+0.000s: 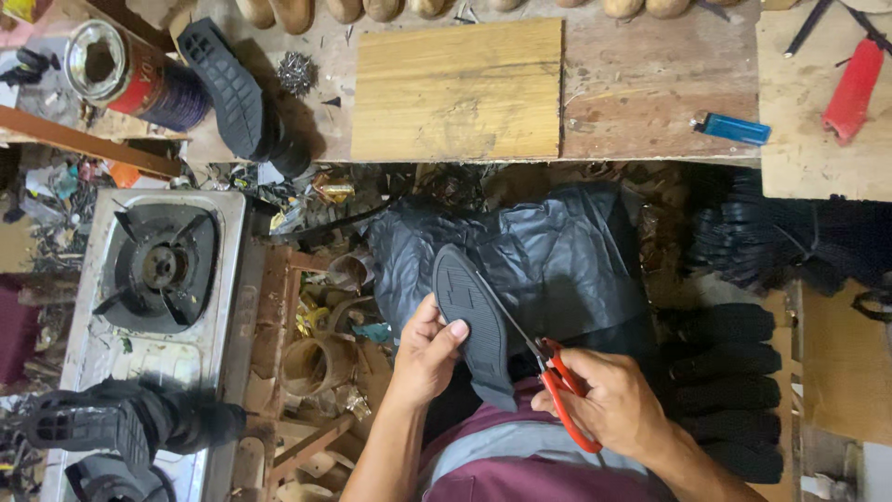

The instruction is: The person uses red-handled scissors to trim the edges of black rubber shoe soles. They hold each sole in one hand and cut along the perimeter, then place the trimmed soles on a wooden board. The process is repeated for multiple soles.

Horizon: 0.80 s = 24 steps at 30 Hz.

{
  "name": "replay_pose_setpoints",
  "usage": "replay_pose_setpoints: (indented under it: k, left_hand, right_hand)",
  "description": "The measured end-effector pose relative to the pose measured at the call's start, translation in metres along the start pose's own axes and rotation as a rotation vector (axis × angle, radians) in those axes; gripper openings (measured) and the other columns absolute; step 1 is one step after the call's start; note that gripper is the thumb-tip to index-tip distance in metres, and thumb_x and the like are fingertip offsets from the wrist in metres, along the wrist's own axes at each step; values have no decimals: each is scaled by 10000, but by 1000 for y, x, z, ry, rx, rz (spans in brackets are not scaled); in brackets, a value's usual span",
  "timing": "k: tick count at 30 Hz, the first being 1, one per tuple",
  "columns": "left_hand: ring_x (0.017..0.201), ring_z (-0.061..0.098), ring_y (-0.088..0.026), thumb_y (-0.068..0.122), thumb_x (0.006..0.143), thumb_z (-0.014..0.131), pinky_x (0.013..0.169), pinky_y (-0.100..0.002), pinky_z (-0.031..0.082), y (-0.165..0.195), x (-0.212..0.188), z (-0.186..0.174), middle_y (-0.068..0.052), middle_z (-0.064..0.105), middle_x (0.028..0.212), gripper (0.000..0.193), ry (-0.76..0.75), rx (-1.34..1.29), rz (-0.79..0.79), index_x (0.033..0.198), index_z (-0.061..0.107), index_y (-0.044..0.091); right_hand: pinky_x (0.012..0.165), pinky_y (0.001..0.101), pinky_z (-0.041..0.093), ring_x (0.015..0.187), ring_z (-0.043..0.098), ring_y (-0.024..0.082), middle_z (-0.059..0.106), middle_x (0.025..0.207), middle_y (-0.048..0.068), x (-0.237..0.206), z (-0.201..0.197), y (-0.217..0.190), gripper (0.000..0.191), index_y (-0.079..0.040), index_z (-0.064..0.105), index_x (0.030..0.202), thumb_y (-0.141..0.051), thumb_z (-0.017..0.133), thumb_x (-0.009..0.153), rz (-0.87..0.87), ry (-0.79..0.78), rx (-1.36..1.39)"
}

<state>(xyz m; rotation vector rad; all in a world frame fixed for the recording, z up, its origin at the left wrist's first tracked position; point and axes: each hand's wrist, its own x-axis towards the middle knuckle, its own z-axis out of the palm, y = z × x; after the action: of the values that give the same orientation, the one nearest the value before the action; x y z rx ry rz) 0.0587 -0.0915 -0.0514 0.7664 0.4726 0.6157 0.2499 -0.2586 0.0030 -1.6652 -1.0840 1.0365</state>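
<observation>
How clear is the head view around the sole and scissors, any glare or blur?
Head view: sole tread is sharp, and scissors in the right hand are slightly soft. Black bag shows mild sheen, no harsh glare. Left hand evenly lit; stove corner dimmer.

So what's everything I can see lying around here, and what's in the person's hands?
Shoe sole: one, black, held above the lap.
Scissors: one pair, red handles, blades along the sole's edge.
Plastic sheet: one, black, over the lap.
Wooden board: one, yellowish, on the bench.
Lighter: one, blue, on the bench at right.
Red tool: one, top right; kind unclear.
Tin can: one, red and dark blue, open, top left.
Gas burner: one, steel with black grate, left.
Stacked soles: several, black, right.
Left hand: holds the sole.
Right hand: grips the scissors.
</observation>
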Motion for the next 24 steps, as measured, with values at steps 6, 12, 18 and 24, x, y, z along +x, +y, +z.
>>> replay_pose_setpoints:
  k: [6, 12, 18, 24]
  left_hand:
    - [1110, 645, -145, 59, 957, 664, 1001, -316, 493, 4, -3, 5, -74, 697, 1220, 457, -84, 146, -53, 1395, 559, -20]
    - [1117, 636, -147, 119, 986, 653, 994, -315, 490, 7, -6, -5, -70, 691, 1227, 451, -95, 149, -37, 1399, 556, -32]
    - [1125, 635, -167, 178, 1042, 608, 992, -315, 488, 7, -4, -13, -94, 687, 1244, 426, -43, 172, 38, 1398, 569, -54]
    - [1135, 630, -165, 173, 1042, 604, 1000, -320, 484, 12, -5, -11, -97, 685, 1252, 429, -45, 248, 44, 1404, 564, -53]
  right_hand:
    - [486, 319, 510, 520, 644, 152, 656, 643, 74, 6, -2, -12, 380, -15, 653, 834, -242, 917, 683, -196, 105, -147]
    - [460, 328, 498, 468, 642, 171, 640, 561, 61, 4, -5, -14, 391, -24, 654, 757, -285, 934, 673, -85, 56, -130]
    - [471, 315, 507, 490, 647, 148, 662, 578, 54, 2, -6, -10, 352, -24, 674, 799, -264, 910, 696, -115, 44, -104]
    - [495, 314, 515, 515, 668, 157, 675, 634, 51, 5, -12, -16, 370, -30, 659, 864, -264, 892, 696, -70, 106, -167]
